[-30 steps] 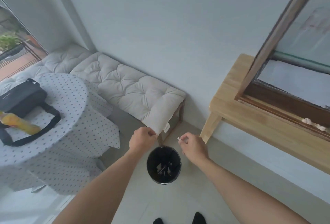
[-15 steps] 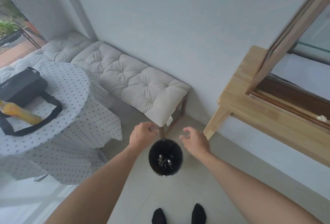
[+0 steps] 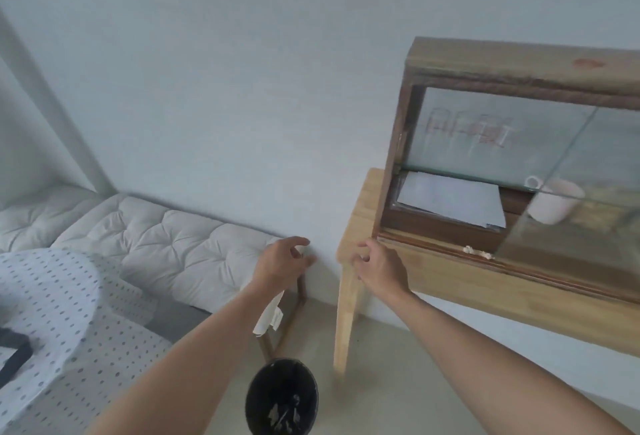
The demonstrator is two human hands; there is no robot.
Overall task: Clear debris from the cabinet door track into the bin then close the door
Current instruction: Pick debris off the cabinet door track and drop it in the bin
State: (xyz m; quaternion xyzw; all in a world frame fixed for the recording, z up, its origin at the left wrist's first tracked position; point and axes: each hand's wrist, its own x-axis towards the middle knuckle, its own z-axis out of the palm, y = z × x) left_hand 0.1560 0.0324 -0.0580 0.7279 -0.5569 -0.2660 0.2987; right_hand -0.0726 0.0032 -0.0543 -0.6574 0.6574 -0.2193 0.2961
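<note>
While fingers curl loosely, each hand (image 3: 282, 263) holds nothing.

The cabinet (image 3: 519, 64) runs off the right edge, the bin (image 3: 281, 400) off the bottom. Scraps in the bin are too blurred to name. The left hand (image 3: 280, 266) hides part of the bench cushion (image 3: 166, 244).

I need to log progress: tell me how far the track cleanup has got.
Partly done: scraps already lie in the bin. In hand: nothing visible; the left hand and right hand are open, raised toward the cabinet. Left: pale debris sits in the door track, and the glass door is not yet closed.
</note>
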